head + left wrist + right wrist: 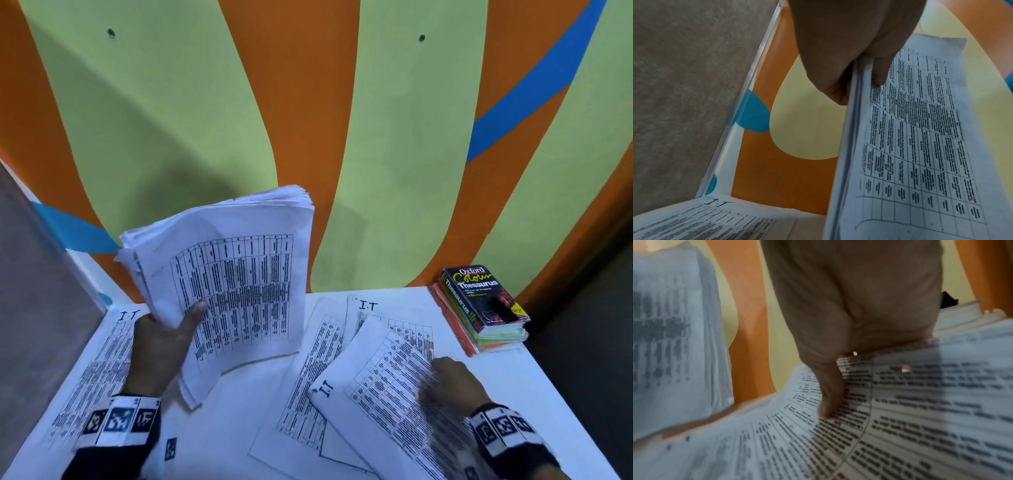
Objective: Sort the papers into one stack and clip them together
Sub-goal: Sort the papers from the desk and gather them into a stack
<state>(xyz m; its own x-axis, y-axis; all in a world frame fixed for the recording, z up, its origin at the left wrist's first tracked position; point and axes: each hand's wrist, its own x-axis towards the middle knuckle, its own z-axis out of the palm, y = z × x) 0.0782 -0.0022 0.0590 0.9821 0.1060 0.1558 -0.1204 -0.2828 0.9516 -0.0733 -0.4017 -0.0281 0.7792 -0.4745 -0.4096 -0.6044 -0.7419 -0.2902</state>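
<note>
My left hand (pixel 164 339) holds a thick stack of printed table sheets (pixel 236 270) upright above the white table (pixel 537 380). Its thumb lies across the front page and its fingers are hidden behind. The left wrist view shows the same left hand (pixel 859 53) gripping the stack (pixel 920 146) by its edge. My right hand (pixel 452 380) grips a loose sheet (pixel 373 387) lying askew at the right. In the right wrist view the thumb (pixel 830 399) presses on that curved sheet (pixel 910 426). No clip is in view.
More loose sheets lie flat on the table: one at the left (pixel 99 370), two in the middle (pixel 315 370). A pile of books topped by a thesaurus (pixel 483 301) sits at the back right corner. A painted wall stands right behind the table.
</note>
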